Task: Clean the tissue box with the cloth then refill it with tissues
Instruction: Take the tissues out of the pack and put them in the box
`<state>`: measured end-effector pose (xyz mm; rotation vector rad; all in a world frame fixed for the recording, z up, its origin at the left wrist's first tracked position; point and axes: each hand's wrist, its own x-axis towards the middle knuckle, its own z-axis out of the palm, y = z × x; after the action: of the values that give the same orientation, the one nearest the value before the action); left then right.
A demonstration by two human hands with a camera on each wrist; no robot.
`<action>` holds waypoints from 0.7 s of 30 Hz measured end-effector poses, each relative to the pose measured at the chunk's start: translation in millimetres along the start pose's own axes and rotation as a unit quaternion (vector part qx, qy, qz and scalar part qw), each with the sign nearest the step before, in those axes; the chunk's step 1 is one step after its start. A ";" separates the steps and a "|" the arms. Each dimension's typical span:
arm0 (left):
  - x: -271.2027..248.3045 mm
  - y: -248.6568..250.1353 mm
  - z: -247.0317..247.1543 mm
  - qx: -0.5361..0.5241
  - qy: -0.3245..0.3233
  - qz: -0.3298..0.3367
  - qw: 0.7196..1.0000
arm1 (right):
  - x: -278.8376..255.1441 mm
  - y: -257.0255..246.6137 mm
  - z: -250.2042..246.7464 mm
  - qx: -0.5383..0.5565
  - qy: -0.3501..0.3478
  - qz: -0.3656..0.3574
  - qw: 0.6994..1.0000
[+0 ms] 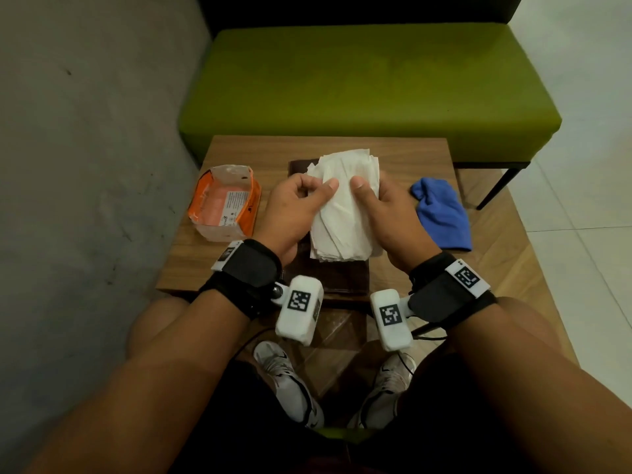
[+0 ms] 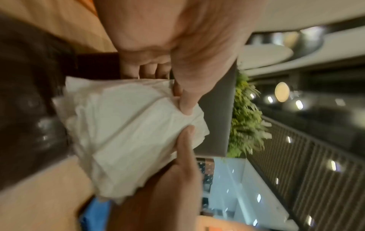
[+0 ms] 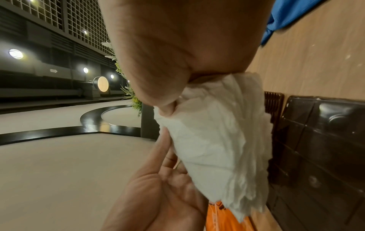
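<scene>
A thick stack of white tissues (image 1: 342,213) is held over the dark brown tissue box (image 1: 342,280), which lies on the wooden table (image 1: 410,268). My left hand (image 1: 321,189) pinches the stack's left side with thumb on top. My right hand (image 1: 367,186) grips the right side, thumb on top and fingers behind. The left wrist view shows the stack (image 2: 128,132) caught between both thumbs. In the right wrist view the tissues (image 3: 217,140) hang beside the box (image 3: 316,140). The blue cloth (image 1: 441,213) lies crumpled to the right. Most of the box is hidden.
An opened orange tissue pack (image 1: 225,203) sits on the table's left side. A green bench (image 1: 369,87) stands behind the table, a grey wall to the left. My knees and shoes are under the table's near edge.
</scene>
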<state>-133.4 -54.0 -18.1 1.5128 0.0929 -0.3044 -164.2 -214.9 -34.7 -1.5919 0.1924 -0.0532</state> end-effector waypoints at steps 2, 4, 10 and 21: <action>2.0 4.3 -3.6 -0.050 -0.013 -0.035 0.998 | -1.2 -2.6 -0.4 0.034 -0.005 0.012 0.999; 2.9 8.4 -5.7 -0.074 -0.019 -0.049 0.996 | -1.8 -5.9 -1.8 0.053 -0.012 0.016 0.998; 5.5 9.3 -4.5 -0.027 0.020 -0.031 0.999 | -2.4 -9.6 -0.6 0.038 -0.001 0.022 0.999; -0.4 1.0 1.4 -0.004 0.026 0.072 0.997 | -8.9 -10.7 2.4 0.046 -0.011 0.015 0.999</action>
<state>-133.7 -55.2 -17.0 1.5119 0.0264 -0.1496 -171.6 -211.0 -23.4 -1.4965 0.1943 -0.0209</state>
